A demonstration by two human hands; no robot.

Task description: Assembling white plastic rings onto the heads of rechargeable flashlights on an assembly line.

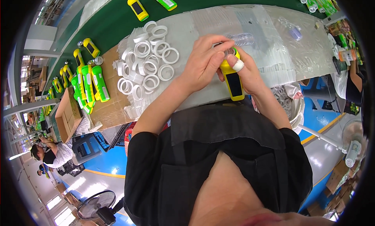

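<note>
Both my hands meet at the head of a yellow flashlight [235, 87] with a dark panel on its side, its tail end pointing toward my body. My right hand [250, 71] is closed around the head end, and its thumb wears a white cover [238, 65]. From the left, my left hand [203, 64] closes over the flashlight's front, fingers and thumb pressed at the rim. A clear round piece shows partly between the fingers; the rest of it is hidden. Just beyond my hands lies a row of nested clear lenses [244, 39].
Many white rings [150, 66] lie heaped left of my hands on the plastic-covered cardboard [187, 30]. Yellow-green flashlights [91, 85] are piled farther left, beside an open cardboard box [66, 116]. Two more flashlights [138, 9] lie at the back. A bag of rings [289, 103] hangs at right.
</note>
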